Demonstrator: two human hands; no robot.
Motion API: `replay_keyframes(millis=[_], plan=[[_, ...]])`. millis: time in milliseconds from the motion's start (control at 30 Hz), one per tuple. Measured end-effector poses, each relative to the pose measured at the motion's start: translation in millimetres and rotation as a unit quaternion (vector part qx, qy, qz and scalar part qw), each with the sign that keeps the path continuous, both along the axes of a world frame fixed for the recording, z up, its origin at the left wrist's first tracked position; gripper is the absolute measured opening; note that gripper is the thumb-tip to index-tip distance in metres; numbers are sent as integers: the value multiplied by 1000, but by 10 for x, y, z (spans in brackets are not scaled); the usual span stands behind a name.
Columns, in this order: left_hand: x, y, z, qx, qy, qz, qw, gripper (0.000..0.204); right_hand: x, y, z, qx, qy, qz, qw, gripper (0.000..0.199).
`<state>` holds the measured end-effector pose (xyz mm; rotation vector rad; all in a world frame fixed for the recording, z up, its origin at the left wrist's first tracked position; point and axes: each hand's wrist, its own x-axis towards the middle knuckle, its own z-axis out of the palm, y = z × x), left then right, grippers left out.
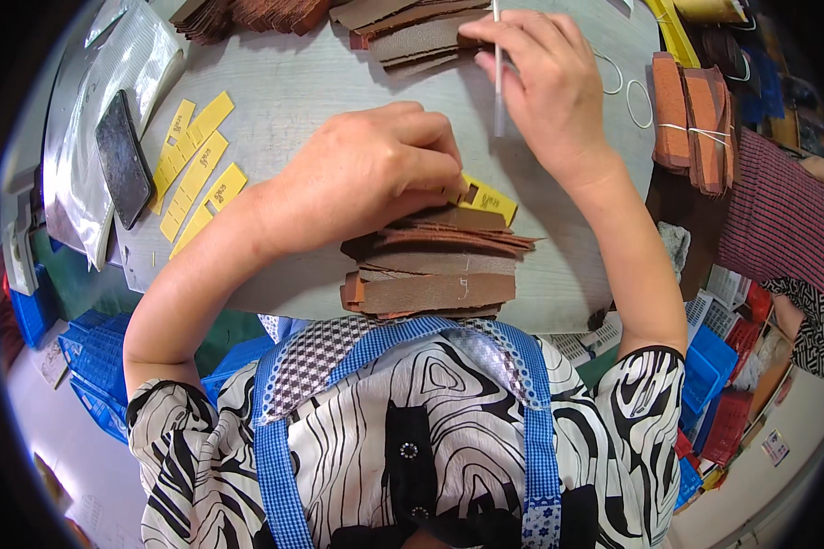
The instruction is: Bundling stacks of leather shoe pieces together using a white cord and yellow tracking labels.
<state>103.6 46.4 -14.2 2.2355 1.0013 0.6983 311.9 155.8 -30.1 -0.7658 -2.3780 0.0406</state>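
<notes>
My left hand [371, 174] is closed, its fingertips pinching a yellow template strip [493, 202] with a cut-out window. That strip lies at the far edge of a pile of brown leather-like strips [439, 291], close to my body. Pale marks show on the nearest brown strip. Between the fingers of my right hand [549, 87] a thin white stick, like a marking pen refill [498, 101], stands nearly upright. The right fingertips are beside a second pile of grey-brown strips [417, 41] at the table's far side.
More yellow templates [197, 174] lie at left, near a black phone [124, 160] and clear plastic sheeting [146, 64]. Reddish-brown bundles [279, 14] are at the far edge. White rubber bands [639, 102] and banded orange-brown bundles [696, 123] lie at right. Another person's sleeve [778, 220] shows beyond.
</notes>
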Motion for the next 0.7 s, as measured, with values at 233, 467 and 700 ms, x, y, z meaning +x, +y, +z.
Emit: replay_keyframes(millis=[233,467,700], plan=[[-134,-67,140,-90,-34,14,995,22,107,-291,-136,9,-4,36,999,13],[-180,-19,169,-58,-43,71,995,26,385,-502,72,-337,182,-19,923,29],[-60,207,-83,80,49,108,990,25,422,-520,111,-434,333,-60,835,43]])
